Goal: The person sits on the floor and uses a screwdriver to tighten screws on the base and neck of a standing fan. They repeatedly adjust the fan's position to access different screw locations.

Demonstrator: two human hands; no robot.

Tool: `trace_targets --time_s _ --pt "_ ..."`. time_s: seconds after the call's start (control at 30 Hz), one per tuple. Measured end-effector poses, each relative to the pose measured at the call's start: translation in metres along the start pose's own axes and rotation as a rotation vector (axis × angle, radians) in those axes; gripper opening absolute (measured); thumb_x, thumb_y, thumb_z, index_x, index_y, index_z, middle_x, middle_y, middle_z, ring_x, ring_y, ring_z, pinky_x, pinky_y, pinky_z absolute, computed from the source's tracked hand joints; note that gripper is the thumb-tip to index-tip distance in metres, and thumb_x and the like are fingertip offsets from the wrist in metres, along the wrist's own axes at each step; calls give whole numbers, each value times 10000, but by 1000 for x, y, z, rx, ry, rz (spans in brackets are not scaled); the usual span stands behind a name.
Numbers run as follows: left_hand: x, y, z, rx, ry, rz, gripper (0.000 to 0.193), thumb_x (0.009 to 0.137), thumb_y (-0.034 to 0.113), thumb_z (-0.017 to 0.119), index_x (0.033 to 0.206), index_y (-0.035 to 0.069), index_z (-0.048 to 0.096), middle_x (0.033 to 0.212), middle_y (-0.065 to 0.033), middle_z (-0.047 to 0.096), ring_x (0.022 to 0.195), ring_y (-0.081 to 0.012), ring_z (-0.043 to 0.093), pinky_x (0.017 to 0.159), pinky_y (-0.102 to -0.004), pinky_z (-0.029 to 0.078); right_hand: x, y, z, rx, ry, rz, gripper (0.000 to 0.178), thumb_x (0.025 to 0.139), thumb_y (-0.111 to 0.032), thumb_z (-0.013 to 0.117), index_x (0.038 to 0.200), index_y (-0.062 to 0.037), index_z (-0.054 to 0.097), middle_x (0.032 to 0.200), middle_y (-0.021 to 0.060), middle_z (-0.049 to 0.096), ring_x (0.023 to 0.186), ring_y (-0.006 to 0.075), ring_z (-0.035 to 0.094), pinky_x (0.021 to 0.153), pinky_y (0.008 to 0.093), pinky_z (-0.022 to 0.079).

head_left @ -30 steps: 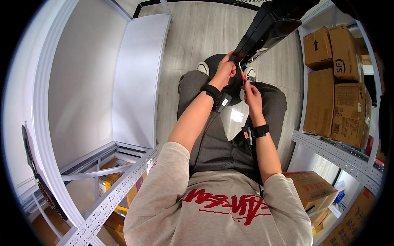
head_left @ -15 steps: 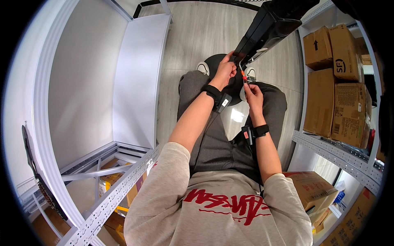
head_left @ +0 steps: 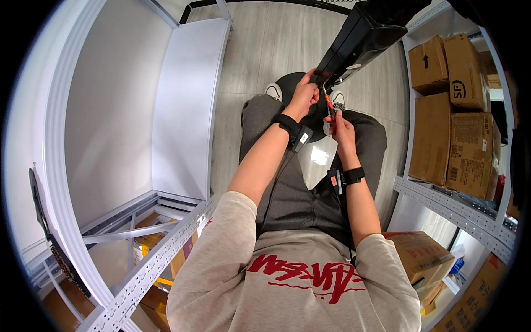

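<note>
A tall, glossy black casing (head_left: 357, 41) stands tilted in front of me, its lower end above a round black base (head_left: 293, 86) between my shoes. My left hand (head_left: 303, 98) is at that lower end, index finger stretched against the casing and the other fingers curled; whatever they grip is hidden. In my right hand (head_left: 343, 133), fingers closed, is a slim tool with an orange-red and dark handle (head_left: 330, 103). Its thin, pale front end points up to the casing's bottom corner, beside my left fingers. The tool's exact kind is too small to tell.
Cardboard boxes (head_left: 431, 133) fill the metal rack on my right, with another carton (head_left: 423, 254) lower down. To my left is a white shelf board (head_left: 191, 105) with a perforated metal beam (head_left: 160, 268) nearer me. Dark wristbands with small boxes sit on both my wrists.
My right hand has turned slightly, its fingers shifting along the tool's handle. The left hand and the black casing stay in place.
</note>
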State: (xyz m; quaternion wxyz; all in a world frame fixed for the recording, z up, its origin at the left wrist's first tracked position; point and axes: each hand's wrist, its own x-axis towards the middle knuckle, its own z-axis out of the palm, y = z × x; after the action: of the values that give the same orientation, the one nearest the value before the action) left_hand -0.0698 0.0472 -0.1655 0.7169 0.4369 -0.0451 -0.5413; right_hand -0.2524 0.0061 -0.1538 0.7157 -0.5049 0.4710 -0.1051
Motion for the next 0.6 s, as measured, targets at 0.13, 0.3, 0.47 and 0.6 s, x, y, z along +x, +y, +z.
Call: trace_targets --time_s 0.13,0.3,0.47,0.6 --pt "0 1 2 14 -2 -8 608 856 -36 373 1437 137 327 658 1 411 536 -93 375 456 -223 280 -4 1 13 -68 153 -151 375 917 -413 613 875 -44 668 610 -32 528 515 43 434 474 194 296" --pt "0 0 1 12 9 -11 597 863 -32 368 1434 138 331 654 6 406 530 -88 368 455 -223 279 -2 2 6 -68 123 -144 423 931 -448 576 894 -42 688 588 -34 513 514 37 428 476 189 286" --pt "1 -1 4 2 -4 -16 610 854 -38 372 1435 145 332 654 5 408 533 -86 372 455 -226 280 -3 -1 7 -54 113 -126 407 942 -434 561 874 -54 689 616 -38 522 523 36 432 473 193 297" --pt "1 -1 4 13 -3 -11 619 851 -40 375 1438 150 328 656 3 415 535 -86 378 460 -227 280 -1 4 12 -82 200 -233 405 945 -436 552 905 -56 683 634 -47 525 528 36 432 470 198 302"
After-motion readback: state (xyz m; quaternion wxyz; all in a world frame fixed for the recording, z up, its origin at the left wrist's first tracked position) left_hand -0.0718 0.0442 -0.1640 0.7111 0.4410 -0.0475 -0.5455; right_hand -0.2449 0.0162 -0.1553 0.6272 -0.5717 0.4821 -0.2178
